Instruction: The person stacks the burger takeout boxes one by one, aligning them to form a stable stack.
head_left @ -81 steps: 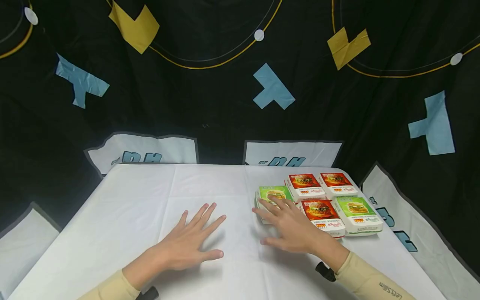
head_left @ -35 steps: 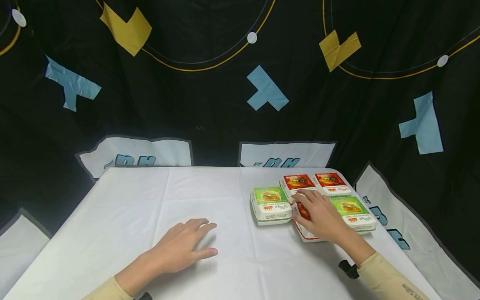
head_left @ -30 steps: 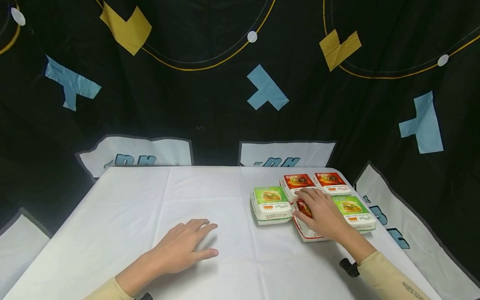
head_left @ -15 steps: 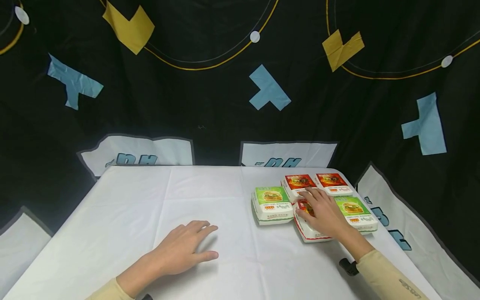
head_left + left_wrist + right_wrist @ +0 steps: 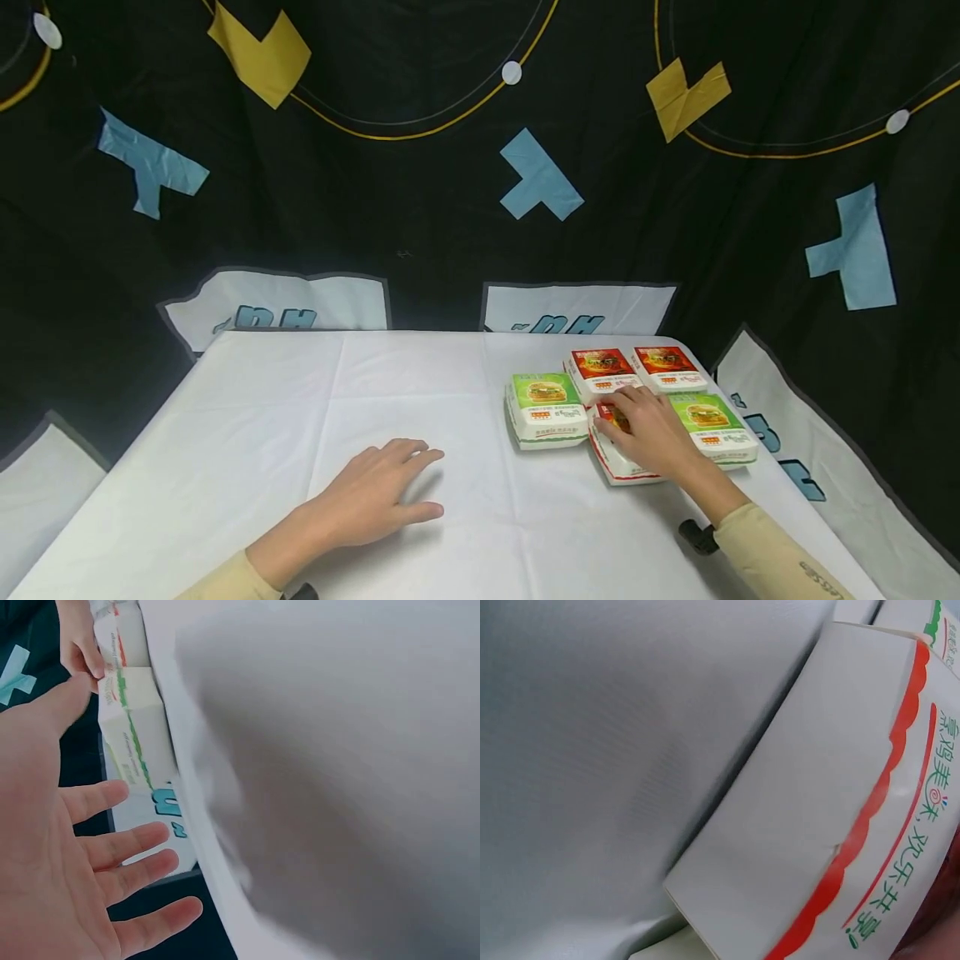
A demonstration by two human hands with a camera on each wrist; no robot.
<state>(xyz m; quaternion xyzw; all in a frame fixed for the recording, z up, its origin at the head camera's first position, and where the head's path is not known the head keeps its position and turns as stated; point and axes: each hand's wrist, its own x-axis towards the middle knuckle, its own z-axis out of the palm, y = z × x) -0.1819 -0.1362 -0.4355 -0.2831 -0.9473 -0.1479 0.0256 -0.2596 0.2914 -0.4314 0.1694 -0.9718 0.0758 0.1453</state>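
My right hand [image 5: 654, 432] bends over the top of a red-topped burger box [image 5: 621, 468], its thumb on the lid's left part and its fingertips bent down near the far edge. The hand covers much of that lid. Up close in the right wrist view, the same box shows a white side with red scalloped trim; only a blurred bit of the hand appears at the lower right. Directly left of it sits a green-topped burger box [image 5: 546, 410]. My left hand [image 5: 367, 496] hovers over the white tabletop with relaxed, spread fingers and holds nothing.
Two more red-topped boxes [image 5: 602, 368] [image 5: 666, 364] stand in the back row. Another green-topped box [image 5: 708, 421] is at the right, near the table's [image 5: 420, 367] right edge. A black curtain [image 5: 420, 225] with tape pieces hangs behind.
My right hand has moved right from the left green-topped box onto the red-topped one, and its fingers have lately bent more. The left hand's fingers have relaxed; it stays over the table.
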